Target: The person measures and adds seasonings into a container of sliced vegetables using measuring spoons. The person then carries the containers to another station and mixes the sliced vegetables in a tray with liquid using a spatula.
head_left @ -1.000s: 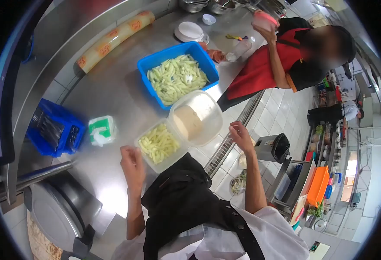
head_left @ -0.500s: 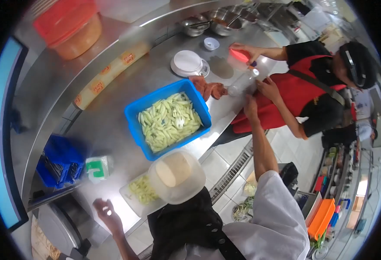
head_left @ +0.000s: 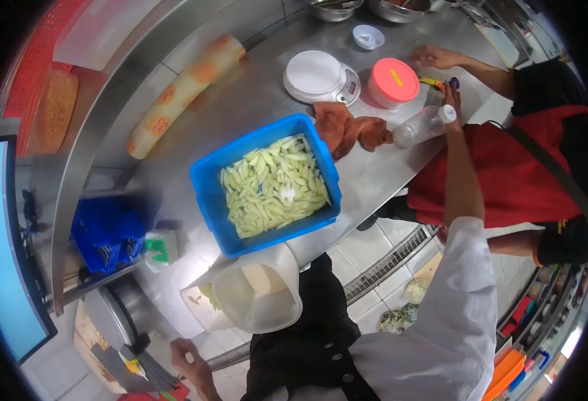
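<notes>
My left hand (head_left: pixel 190 361) hangs past the near counter edge, fingers loosely curled and apart, with nothing visible in it. Across the counter reaches my right hand (head_left: pixel 453 100), fingers stretched beside the white cap of a clear plastic bottle (head_left: pixel 417 128) lying on its side. Its fingertips are close to a small yellow, green and purple item (head_left: pixel 434 83); contact is unclear. A blue tub (head_left: pixel 203 207) holds many pale green cut vegetable strips (head_left: pixel 274 184). Against my apron, a translucent plastic container (head_left: pixel 290 301) overlaps a clear tray (head_left: pixel 197 304) with some green pieces.
A white kitchen scale (head_left: pixel 314 75), a brown cloth (head_left: pixel 347 127) and a round tub with a pink lid (head_left: pixel 394 83) stand beyond the blue tub. A co-worker's hand (head_left: pixel 437 57) is close to that lid. Blue bins (head_left: pixel 106 234) sit at left.
My right hand has moved beyond the bottle to the small coloured item. The co-worker's hand has left the pink-lidded tub. My left hand has drawn back, and the translucent container is tilted differently.
</notes>
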Demonstrator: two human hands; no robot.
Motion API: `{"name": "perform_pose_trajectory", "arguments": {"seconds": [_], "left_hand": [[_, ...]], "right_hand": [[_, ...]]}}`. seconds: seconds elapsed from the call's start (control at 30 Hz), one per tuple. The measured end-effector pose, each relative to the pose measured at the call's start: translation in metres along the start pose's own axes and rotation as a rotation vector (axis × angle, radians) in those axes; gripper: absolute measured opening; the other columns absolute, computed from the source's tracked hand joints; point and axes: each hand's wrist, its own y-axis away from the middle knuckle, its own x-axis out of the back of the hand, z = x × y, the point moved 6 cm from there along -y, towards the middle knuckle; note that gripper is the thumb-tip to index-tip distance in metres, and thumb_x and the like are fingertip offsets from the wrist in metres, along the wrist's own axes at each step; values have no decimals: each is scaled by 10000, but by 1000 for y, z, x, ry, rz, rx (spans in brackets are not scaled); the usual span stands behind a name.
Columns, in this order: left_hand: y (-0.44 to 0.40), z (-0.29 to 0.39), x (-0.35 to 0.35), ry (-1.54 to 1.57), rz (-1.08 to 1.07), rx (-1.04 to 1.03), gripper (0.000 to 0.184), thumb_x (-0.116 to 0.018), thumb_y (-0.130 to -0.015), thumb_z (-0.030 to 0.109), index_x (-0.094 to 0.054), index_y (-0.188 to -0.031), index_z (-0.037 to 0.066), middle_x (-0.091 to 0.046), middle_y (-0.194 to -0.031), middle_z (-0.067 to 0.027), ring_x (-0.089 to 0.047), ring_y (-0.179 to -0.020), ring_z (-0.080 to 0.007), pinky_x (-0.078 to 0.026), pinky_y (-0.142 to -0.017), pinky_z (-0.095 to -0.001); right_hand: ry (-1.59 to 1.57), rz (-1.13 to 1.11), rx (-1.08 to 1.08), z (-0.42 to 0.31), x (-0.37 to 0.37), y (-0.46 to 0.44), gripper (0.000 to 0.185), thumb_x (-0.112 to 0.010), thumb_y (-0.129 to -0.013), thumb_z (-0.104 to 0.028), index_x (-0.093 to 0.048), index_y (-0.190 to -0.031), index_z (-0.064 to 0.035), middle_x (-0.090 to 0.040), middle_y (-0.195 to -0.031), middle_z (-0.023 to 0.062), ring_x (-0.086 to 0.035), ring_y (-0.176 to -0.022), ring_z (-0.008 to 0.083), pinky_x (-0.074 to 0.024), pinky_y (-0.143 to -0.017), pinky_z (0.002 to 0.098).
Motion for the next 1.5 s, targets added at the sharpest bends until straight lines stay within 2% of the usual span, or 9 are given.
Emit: {"name": "perform_pose_trajectory", "arguments": {"seconds": [0.07,0.13,0.43,0.53,0.7,0.97,1.1,1.37,1.5], "left_hand": [[3,24,-15,-137,-90,-119,85,-526,-843,2,-490,-767,-10,-488,-676,-68,-482,-616,-140,-413,-580,-278],[5,56,-33,-103,-170,-103,97,-541,-837,1,-511,-747,-21,-527,-684,-99,-516,-611,-162,-430,-593,-296],[10,80,-71,-17,-349,-5,103,-583,-805,-12,-537,-896,-18,-559,-683,-90,-540,-585,-174,-433,-542,-287],[8,83,-84,38,-398,14,213,-586,-819,-4,-492,-1009,-9,-542,-663,-89,-535,-570,-180,-429,-515,-288],[9,78,-88,10,-356,-39,297,-566,-838,-4,-450,-1111,-4,-566,-663,-96,-574,-593,-164,-476,-534,-292],[0,70,-91,30,-359,-20,372,-565,-845,3,-411,-1183,-21,-557,-634,-92,-552,-557,-144,-462,-492,-277],[-8,66,-95,56,-377,-24,320,-568,-856,19,-455,-1147,-49,-596,-799,-135,-588,-615,-157,-461,-492,-269],[-30,51,-106,208,-525,18,241,-591,-849,46,-482,-1044,-44,-569,-786,-155,-582,-605,-206,-484,-515,-283],[-40,40,-116,336,-501,-410,208,-585,-828,20,-463,-993,-15,-506,-697,-130,-543,-574,-247,-439,-525,-366]], "right_hand": [[165,-209,187,1,-8,-1,435,-563,-813,-235,-517,-1218,-81,-523,-1212,156,-497,-1127,350,-426,-927,420],[3,-664,-246,-11,14,1,404,-591,-782,-228,-538,-1165,-112,-535,-1158,133,-494,-1119,353,-434,-929,439],[0,-480,-81,9,6,-1,576,-613,-774,-190,-376,-1290,-97,-422,-1306,194,-468,-1139,370,-422,-905,472],[82,-56,358,-14,1,-24,405,-612,-753,-130,-520,-1139,-48,-563,-1120,185,-582,-978,299,-487,-767,409],[224,-23,69,-13,5,-1,209,-618,-746,-137,-638,-911,-10,-641,-709,132,-638,-671,260,-502,-611,389],[-242,-489,-693,-29,82,75,251,-690,-774,-195,-632,-932,-9,-670,-789,140,-654,-752,268,-503,-673,377],[-927,-224,-1375,-85,164,145,174,-635,-854,-95,-571,-987,-4,-604,-869,82,-565,-654,110,-481,-597,245],[-1545,-315,-1437,-237,321,203,324,-558,-913,-105,-528,-1217,6,-560,-891,10,-534,-757,85,-465,-705,227],[-1442,-395,-1359,-298,385,202,408,-588,-856,-10,-502,-1253,17,-600,-1027,90,-586,-896,129,-476,-824,256]]}}
